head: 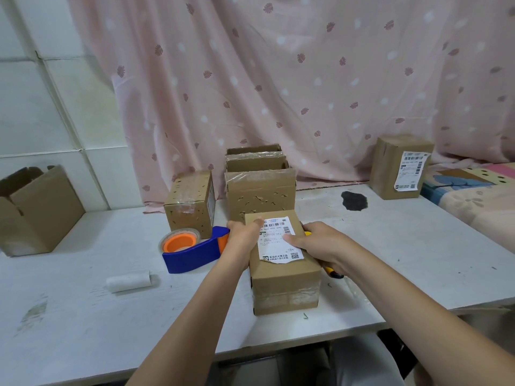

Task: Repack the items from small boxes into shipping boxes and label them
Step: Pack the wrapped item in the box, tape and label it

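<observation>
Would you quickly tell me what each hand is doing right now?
Left hand: open, on the box, thumb pressing the label.
Right hand: open, thumb pressing the label, fingers against the box's side.

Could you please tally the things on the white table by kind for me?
Brown cardboard boxes: 6
Blue and orange tape dispenser: 1
White paper roll: 1
Yellow-handled tool, mostly hidden: 1
Total: 9
</observation>
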`<state>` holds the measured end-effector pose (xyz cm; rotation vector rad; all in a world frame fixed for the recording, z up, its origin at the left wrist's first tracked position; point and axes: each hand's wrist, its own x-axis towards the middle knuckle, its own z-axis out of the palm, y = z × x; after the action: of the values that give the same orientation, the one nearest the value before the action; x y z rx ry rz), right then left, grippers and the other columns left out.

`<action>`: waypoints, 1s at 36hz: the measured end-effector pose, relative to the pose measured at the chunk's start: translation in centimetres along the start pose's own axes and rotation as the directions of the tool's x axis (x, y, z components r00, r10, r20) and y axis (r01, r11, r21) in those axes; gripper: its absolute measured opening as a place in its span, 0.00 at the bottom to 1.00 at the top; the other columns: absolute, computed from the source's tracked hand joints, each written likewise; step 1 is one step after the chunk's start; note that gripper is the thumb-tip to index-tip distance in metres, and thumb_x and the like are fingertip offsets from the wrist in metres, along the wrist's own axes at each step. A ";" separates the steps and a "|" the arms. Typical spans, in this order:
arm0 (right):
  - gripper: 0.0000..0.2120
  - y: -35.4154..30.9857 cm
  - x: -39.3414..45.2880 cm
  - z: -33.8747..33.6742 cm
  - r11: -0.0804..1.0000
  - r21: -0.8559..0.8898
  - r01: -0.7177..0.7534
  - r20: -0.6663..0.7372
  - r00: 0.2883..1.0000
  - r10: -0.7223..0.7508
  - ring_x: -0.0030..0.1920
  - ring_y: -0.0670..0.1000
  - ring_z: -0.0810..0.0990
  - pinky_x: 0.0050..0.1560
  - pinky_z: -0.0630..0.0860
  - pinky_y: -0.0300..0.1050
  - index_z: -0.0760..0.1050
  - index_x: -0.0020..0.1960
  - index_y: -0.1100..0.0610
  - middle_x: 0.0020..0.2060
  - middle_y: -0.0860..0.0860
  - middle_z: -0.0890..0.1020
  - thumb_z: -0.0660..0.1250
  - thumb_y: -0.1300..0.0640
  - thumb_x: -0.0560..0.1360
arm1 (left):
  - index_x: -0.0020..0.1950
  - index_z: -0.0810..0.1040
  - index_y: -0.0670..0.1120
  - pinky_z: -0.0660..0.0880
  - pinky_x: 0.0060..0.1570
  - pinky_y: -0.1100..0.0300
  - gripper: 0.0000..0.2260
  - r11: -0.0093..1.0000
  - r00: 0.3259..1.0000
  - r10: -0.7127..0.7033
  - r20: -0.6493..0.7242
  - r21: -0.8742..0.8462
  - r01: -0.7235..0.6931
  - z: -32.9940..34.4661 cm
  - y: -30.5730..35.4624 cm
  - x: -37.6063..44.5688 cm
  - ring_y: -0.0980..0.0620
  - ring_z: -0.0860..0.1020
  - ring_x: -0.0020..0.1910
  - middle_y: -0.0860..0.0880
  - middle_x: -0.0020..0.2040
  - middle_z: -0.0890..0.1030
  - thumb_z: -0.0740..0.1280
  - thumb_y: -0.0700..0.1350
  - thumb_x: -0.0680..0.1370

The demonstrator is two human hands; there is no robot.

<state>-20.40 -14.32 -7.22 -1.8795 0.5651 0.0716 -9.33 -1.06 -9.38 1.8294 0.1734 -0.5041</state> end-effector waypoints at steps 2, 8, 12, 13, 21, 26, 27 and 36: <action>0.19 0.1 -0.7 -0.1 1.000 0.012 0.003 0.020 1.000 -0.003 0.45 0.49 0.87 0.36 0.80 0.40 0.75 0.67 0.55 0.50 0.49 0.87 0.71 0.50 0.78 | 0.78 0.54 0.46 0.78 0.59 0.49 0.33 1.000 1.000 0.004 0.005 -0.021 -0.004 0.0 -0.1 0.0 0.44 0.78 0.56 0.44 0.53 0.77 0.67 0.55 0.80; 0.18 1.0 -1.9 -0.6 0.991 0.132 -0.016 0.175 0.985 -0.007 0.53 0.51 0.86 0.55 0.82 0.48 0.76 0.67 0.52 0.53 0.49 0.86 0.71 0.55 0.78 | 0.79 0.52 0.47 0.80 0.57 0.45 0.38 0.999 0.999 -0.005 0.038 -0.044 0.006 -0.1 0.1 0.0 0.42 0.81 0.55 0.43 0.57 0.80 0.69 0.57 0.78; 0.16 1.0 -2.4 -0.6 0.984 0.178 -0.022 0.225 0.974 -0.019 0.56 0.52 0.85 0.59 0.80 0.49 0.76 0.66 0.52 0.54 0.50 0.86 0.70 0.57 0.79 | 0.79 0.52 0.46 0.81 0.56 0.47 0.38 0.999 0.999 0.022 0.033 -0.048 -0.021 -0.2 0.0 -0.2 0.42 0.81 0.55 0.43 0.57 0.80 0.68 0.56 0.78; 0.16 1.0 -2.4 -0.7 0.983 0.181 -0.025 0.237 0.971 -0.019 0.57 0.52 0.84 0.60 0.80 0.50 0.76 0.66 0.52 0.55 0.50 0.86 0.70 0.58 0.79 | 0.79 0.53 0.46 0.81 0.56 0.47 0.36 0.999 0.999 0.023 0.033 -0.047 -0.022 -0.2 0.0 -0.4 0.43 0.81 0.55 0.44 0.56 0.80 0.68 0.56 0.78; 0.17 1.1 -2.5 -0.6 0.971 0.234 -0.056 0.275 0.961 -0.011 0.57 0.53 0.84 0.62 0.79 0.53 0.76 0.65 0.53 0.55 0.51 0.86 0.71 0.62 0.78 | 0.75 0.63 0.44 0.81 0.55 0.47 0.43 0.998 0.996 0.060 0.061 -0.005 -0.059 -1.0 -0.1 -1.4 0.44 0.81 0.53 0.45 0.54 0.82 0.73 0.65 0.69; 0.16 0.8 -2.5 -0.1 0.961 0.269 -0.071 0.239 0.971 0.005 0.57 0.53 0.84 0.61 0.79 0.53 0.76 0.65 0.55 0.54 0.51 0.86 0.69 0.65 0.78 | 0.66 0.75 0.47 0.82 0.53 0.52 0.29 0.994 0.960 0.084 0.268 0.043 -0.099 -2.3 -0.7 -3.0 0.50 0.84 0.52 0.48 0.55 0.85 0.80 0.53 0.69; 0.16 0.8 -2.4 0.0 0.958 0.278 -0.070 0.233 0.972 0.004 0.57 0.54 0.84 0.61 0.79 0.54 0.76 0.65 0.55 0.54 0.52 0.86 0.69 0.66 0.78 | 0.66 0.76 0.47 0.82 0.54 0.53 0.28 0.992 0.947 0.088 0.308 0.055 -0.110 -2.5 -0.9 -3.4 0.50 0.84 0.52 0.49 0.56 0.84 0.80 0.50 0.70; 0.20 0.8 -2.2 0.3 0.952 0.296 -0.074 0.220 0.976 0.007 0.59 0.54 0.82 0.58 0.80 0.50 0.73 0.69 0.58 0.59 0.53 0.84 0.67 0.68 0.79 | 0.74 0.67 0.53 0.75 0.62 0.56 0.37 0.993 0.833 0.103 0.543 -0.106 -0.053 -4.1 -3.2 -5.6 0.52 0.76 0.64 0.51 0.63 0.80 0.78 0.35 0.70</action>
<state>-22.64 -13.45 -7.34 -1.5373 0.4372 0.2034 -14.49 4.51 -8.83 1.5293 -0.2699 -0.9275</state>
